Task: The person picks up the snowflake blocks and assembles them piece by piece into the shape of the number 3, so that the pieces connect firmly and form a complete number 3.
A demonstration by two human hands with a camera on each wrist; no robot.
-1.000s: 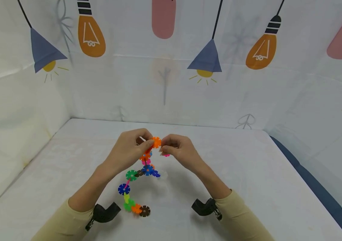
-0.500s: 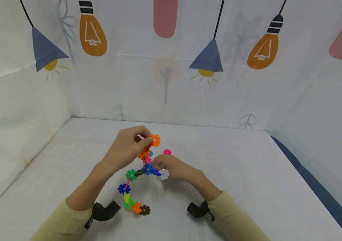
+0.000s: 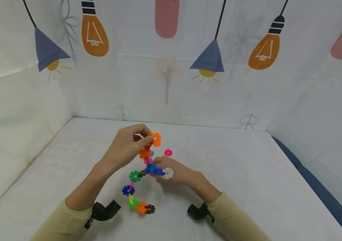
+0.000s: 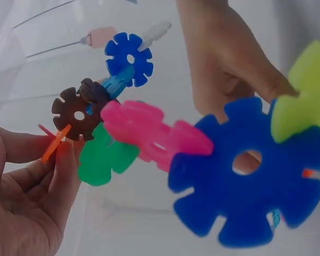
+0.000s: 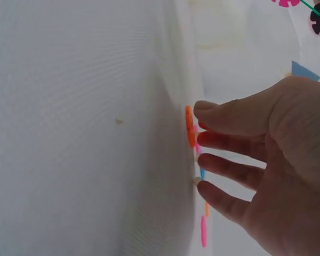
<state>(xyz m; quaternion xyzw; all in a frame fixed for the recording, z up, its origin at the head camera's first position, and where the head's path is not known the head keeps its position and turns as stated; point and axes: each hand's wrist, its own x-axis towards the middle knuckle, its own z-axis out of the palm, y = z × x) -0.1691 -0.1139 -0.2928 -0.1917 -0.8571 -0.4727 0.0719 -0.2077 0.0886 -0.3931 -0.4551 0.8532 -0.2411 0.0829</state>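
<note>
My left hand (image 3: 128, 144) pinches an orange notched flower disc (image 3: 155, 139) at the top of a chain of interlocking discs, held up over the table. Below hang an orange-red disc (image 3: 145, 153), a blue one (image 3: 151, 169), a green one (image 3: 135, 176) and a white one (image 3: 167, 173). The left wrist view shows the chain's dark blue disc (image 4: 248, 170) close up and a pink one (image 4: 154, 133). Behind the chain, my right hand (image 3: 177, 170) is low at the tabletop. In the right wrist view its fingers are loosely bent and spread, the tips beside a loose orange disc (image 5: 190, 126).
A loose pink disc (image 3: 168, 152) lies on the white table (image 3: 234, 167) past my right hand. Several more discs show edge-on behind the fingers in the right wrist view. A patterned white sheet (image 3: 134, 83) rises behind the table.
My right hand has left the top of the chain and come down to the tabletop behind it. The left hand keeps its pinch, and the chain's lower end has swung slightly right.
</note>
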